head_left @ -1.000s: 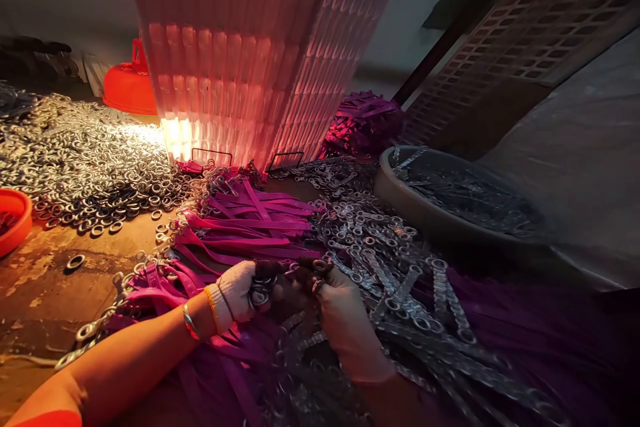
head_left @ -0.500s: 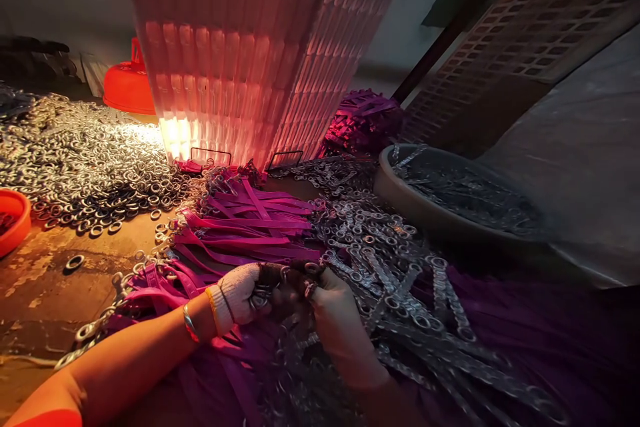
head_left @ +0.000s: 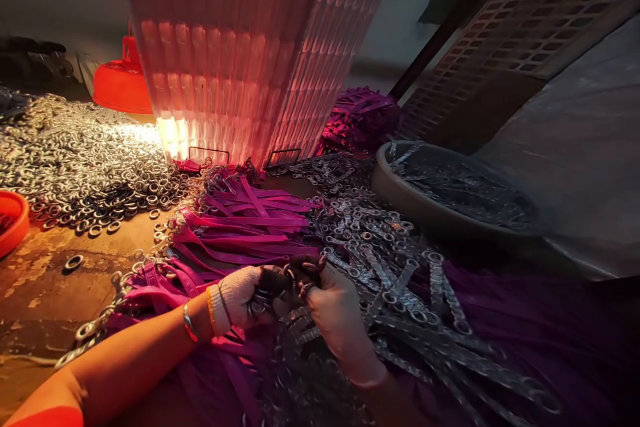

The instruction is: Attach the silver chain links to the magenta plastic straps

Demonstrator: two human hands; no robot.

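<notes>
My left hand (head_left: 240, 297), in a white glove with dark fingers, is closed around several metal rings (head_left: 257, 305). Right beside it, my gloved right hand (head_left: 340, 313) pinches a small metal ring (head_left: 314, 265) between thumb and fingers. The fingertips of both hands meet, and dark shadow hides just how the metal parts there join. Below and behind the hands lie purple straps (head_left: 250, 213) with metal hardware at their ends. Silvery linked strips with end rings (head_left: 385, 280) spread out to the right of my right hand.
A heap of metal rings (head_left: 100, 153) lies at left under a red lamp (head_left: 120, 88). One loose ring (head_left: 73, 263) sits near an orange bowl (head_left: 20, 220). Clear ribbed plastic panels (head_left: 225, 60) stand behind. At right is a large tub (head_left: 395, 180) of metal strips.
My right hand has shifted slightly up, and its fingers have turned a little around the metal ring. The left hand stays nearly in place, while the whole view drifts slightly.
</notes>
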